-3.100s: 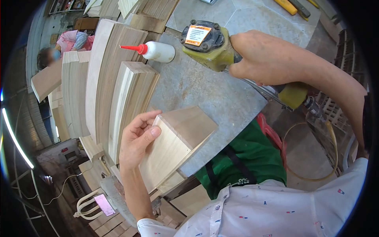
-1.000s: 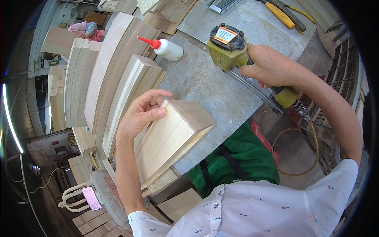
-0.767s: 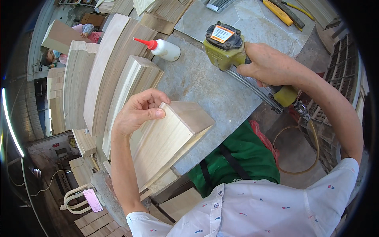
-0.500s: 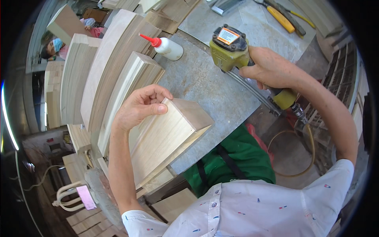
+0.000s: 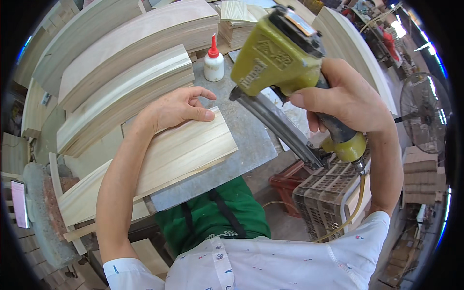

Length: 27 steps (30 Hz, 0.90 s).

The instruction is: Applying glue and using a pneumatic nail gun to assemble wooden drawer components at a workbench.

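My right hand (image 5: 355, 96) is wrapped round the black grip of an olive-green pneumatic nail gun (image 5: 278, 55), held up off the bench to the right of the boards. Its long grey magazine slants down to the right, and a yellowish air hose (image 5: 355, 212) runs from the handle's end. Under my left hand (image 5: 179, 108) lies a pale wooden board assembly (image 5: 181, 147). The thumb presses on its top near the far right corner, while the other fingers curl beyond the back edge, partly hidden; the index finger sticks out.
A white glue bottle (image 5: 214, 65) with a red nozzle stands on the grey metal bench top (image 5: 256, 145). Stacked curved boards (image 5: 140, 84) fill the left and back. On the right are a plastic crate (image 5: 319, 198) and a fan (image 5: 425, 113). Green cloth (image 5: 212, 212) covers my lap.
The head view has swung to the right. The nail gun appears larger and tipped differently, raised nearer the camera. The assembly's end panel no longer shows, and my left index finger has straightened.
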Each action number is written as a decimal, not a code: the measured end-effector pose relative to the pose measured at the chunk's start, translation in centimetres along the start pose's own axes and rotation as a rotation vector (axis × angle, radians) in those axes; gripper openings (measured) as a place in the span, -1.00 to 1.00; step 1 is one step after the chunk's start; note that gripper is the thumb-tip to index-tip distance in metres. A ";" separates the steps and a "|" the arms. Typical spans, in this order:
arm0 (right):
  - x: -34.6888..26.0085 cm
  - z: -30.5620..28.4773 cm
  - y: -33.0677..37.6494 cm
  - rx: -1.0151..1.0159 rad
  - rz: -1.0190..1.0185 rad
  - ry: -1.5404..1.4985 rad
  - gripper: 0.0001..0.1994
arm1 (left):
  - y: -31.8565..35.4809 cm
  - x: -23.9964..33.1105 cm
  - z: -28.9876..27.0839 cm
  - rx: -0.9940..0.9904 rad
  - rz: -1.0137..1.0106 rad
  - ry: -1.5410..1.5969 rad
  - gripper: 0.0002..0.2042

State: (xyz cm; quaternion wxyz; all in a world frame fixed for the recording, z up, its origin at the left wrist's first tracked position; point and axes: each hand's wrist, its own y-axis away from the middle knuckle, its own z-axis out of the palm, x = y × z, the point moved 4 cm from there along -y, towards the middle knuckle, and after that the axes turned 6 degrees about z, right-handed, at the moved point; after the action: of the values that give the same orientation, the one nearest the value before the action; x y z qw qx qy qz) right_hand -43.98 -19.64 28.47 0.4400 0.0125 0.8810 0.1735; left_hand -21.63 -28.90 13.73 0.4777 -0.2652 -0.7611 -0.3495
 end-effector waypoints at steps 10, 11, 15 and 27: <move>-2.8 2.2 -1.5 -0.127 0.043 0.209 -0.69 | 0.0 -0.3 -0.2 0.097 -0.015 -0.128 -0.42; -2.8 2.4 -1.6 -0.126 0.045 0.213 -0.69 | 0.1 -0.1 -0.2 0.097 -0.011 -0.125 -0.42; -2.7 2.6 -2.1 -0.116 0.052 0.245 -0.69 | 0.5 0.3 -0.2 0.094 -0.051 -0.127 -0.42; -2.6 2.7 -2.4 -0.135 0.010 0.276 -0.70 | 0.4 0.1 -0.2 0.104 -0.036 -0.110 -0.43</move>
State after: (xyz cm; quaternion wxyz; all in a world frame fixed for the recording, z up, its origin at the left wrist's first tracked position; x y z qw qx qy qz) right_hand -39.97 -21.53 28.21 0.3137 -0.0366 0.9194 0.2344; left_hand -21.27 -28.81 13.98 0.4419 -0.2450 -0.8081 -0.3027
